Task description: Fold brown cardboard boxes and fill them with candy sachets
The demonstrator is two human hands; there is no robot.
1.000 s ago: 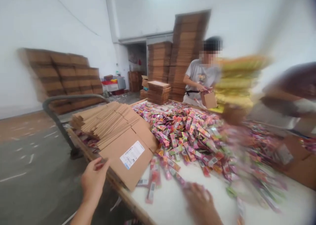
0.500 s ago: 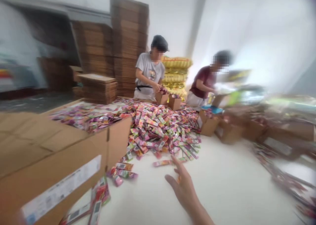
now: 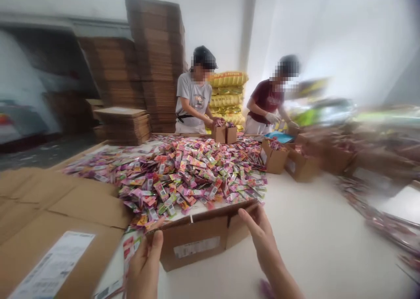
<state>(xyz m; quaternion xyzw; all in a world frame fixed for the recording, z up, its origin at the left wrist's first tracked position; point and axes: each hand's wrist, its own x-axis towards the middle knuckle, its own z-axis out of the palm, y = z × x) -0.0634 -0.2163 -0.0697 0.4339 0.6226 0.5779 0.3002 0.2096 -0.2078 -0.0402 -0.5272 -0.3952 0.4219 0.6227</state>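
Between my hands is a flattened brown cardboard box (image 3: 210, 233) with a white label on its near side, tilted over the white table (image 3: 295, 229). My left hand (image 3: 147, 255) grips its left end, thumb on the near face. At the right end my right hand (image 3: 260, 229) pinches the top edge, thumb in front and fingers behind. Just past the box lies a big heap of small colourful snack packets (image 3: 197, 172). To my left, a stack of flat cardboard boxes (image 3: 98, 229) with a white label lies near my left hand.
Two co-workers stand across the table, one in a grey shirt (image 3: 193, 97), one in a dark red shirt (image 3: 267, 102). Filled open cartons (image 3: 275, 159) line the right side. Tall cardboard stacks (image 3: 160, 62) and yellow sacks (image 3: 228, 100) rise behind.
The flattened box has come off the left side to in front of me. My left hand has appeared holding it, and my right hand, open before, has closed on its right end.
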